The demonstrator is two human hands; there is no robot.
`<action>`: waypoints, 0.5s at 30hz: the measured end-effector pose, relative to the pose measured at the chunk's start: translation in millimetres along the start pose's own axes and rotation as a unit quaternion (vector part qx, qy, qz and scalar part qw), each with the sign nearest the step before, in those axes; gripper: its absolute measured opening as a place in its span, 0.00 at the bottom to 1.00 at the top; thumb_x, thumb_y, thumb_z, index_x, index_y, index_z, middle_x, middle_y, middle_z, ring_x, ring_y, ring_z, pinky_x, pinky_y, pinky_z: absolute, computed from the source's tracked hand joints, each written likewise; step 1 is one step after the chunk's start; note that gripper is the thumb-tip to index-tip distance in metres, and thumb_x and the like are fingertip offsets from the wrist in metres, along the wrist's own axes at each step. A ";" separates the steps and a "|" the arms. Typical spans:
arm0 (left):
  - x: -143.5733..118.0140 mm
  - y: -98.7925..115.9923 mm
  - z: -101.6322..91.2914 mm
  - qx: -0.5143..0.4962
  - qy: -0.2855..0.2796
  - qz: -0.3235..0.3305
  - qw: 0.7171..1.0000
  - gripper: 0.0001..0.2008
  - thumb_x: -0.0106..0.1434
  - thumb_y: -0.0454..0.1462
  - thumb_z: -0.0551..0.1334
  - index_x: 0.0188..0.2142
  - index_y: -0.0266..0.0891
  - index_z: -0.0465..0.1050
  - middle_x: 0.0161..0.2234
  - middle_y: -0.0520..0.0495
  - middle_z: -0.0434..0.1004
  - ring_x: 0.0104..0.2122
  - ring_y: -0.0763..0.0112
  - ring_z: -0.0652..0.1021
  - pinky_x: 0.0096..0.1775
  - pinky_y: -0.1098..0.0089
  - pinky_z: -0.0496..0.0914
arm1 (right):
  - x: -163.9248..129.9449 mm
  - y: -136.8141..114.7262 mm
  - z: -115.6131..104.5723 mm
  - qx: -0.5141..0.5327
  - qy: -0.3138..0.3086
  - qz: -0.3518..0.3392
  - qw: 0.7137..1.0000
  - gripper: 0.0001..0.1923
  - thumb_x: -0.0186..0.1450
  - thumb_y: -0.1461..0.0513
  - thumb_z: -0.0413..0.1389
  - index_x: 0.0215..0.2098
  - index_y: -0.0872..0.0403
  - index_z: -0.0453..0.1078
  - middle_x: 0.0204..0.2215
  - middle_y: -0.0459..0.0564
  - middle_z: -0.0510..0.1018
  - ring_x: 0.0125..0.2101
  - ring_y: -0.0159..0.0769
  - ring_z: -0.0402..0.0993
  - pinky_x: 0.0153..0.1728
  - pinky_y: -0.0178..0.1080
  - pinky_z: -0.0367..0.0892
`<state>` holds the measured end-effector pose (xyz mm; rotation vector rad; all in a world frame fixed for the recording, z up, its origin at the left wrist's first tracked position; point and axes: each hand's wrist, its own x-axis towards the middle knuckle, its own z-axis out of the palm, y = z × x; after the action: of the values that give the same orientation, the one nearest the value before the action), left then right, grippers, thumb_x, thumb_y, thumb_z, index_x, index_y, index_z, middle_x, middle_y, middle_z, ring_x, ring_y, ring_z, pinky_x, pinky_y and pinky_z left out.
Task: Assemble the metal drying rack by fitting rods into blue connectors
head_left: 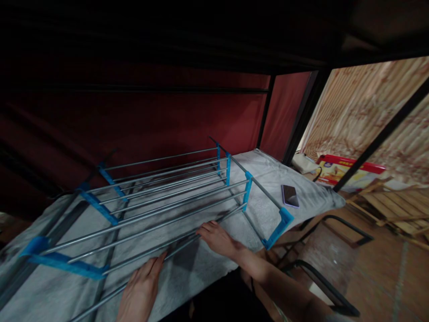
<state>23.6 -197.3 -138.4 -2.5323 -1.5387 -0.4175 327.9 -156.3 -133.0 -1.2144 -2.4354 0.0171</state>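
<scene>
A metal rack [157, 209] of thin silvery tubes with blue plastic connectors [284, 223] lies across a bed-like surface [261, 170] covered in pale cloth. A separate-looking metal tube [102, 303] runs along its near side, from the bottom edge up toward the right. My left hand [142, 286] is closed around this tube, thumb side hidden. Farther right, my right hand [216, 238] has its fingers curled over the same tube. The far end of the tube passes close to the rack's lower rod, and I cannot tell whether they touch.
A phone [290, 196] lies on the cloth right of the rack. Dark frame posts [303, 118] and a red panel [167, 120] enclose the back. At right are a black-armed chair [335, 250], a folded wooden chair [395, 203] and a red-yellow box [348, 170].
</scene>
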 end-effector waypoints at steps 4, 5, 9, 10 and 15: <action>3.6 -1.5 -2.6 -0.002 0.011 -0.023 1.000 0.26 0.67 0.32 0.46 0.56 0.42 0.77 0.48 0.44 0.83 0.42 0.59 0.82 0.47 0.59 0.76 | 6.8 -1.3 -0.3 -0.007 -0.007 -0.010 1.000 0.08 0.74 0.65 0.52 0.48 0.52 0.71 0.43 0.49 0.78 0.44 0.36 0.73 0.50 0.41 0.67; 4.4 -2.0 -2.7 -0.004 0.010 -0.022 1.000 0.26 0.67 0.32 0.46 0.56 0.41 0.77 0.48 0.43 0.83 0.42 0.59 0.83 0.47 0.59 0.76 | 8.1 -1.2 -0.3 -0.008 -0.010 -0.013 1.000 0.08 0.74 0.65 0.52 0.49 0.52 0.71 0.43 0.49 0.78 0.45 0.36 0.73 0.51 0.40 0.67; 9.4 -1.2 -3.3 0.000 -0.007 -0.017 1.000 0.27 0.67 0.32 0.46 0.57 0.40 0.76 0.49 0.42 0.83 0.42 0.59 0.83 0.47 0.60 0.76 | 10.8 3.4 0.2 -0.009 -0.017 -0.007 1.000 0.09 0.74 0.65 0.52 0.49 0.52 0.70 0.44 0.49 0.78 0.46 0.36 0.74 0.51 0.41 0.67; 11.2 -0.5 -3.6 0.004 -0.010 -0.018 1.000 0.27 0.67 0.32 0.46 0.57 0.40 0.76 0.49 0.42 0.83 0.42 0.59 0.82 0.47 0.60 0.76 | 11.0 5.1 0.3 -0.010 -0.018 -0.004 1.000 0.09 0.74 0.65 0.52 0.49 0.52 0.70 0.44 0.49 0.78 0.45 0.36 0.74 0.51 0.41 0.67; 19.2 -0.6 -3.8 0.001 -0.030 -0.030 0.999 0.28 0.65 0.31 0.46 0.56 0.41 0.77 0.48 0.43 0.83 0.43 0.59 0.82 0.49 0.60 0.75 | 11.0 9.4 -1.5 -0.011 -0.023 0.000 1.000 0.09 0.73 0.66 0.52 0.49 0.52 0.70 0.44 0.49 0.79 0.46 0.36 0.74 0.52 0.41 0.66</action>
<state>30.8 -181.8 -128.8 -2.5254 -1.6386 -0.3496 329.7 -142.3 -129.5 -1.2363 -2.4815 0.0189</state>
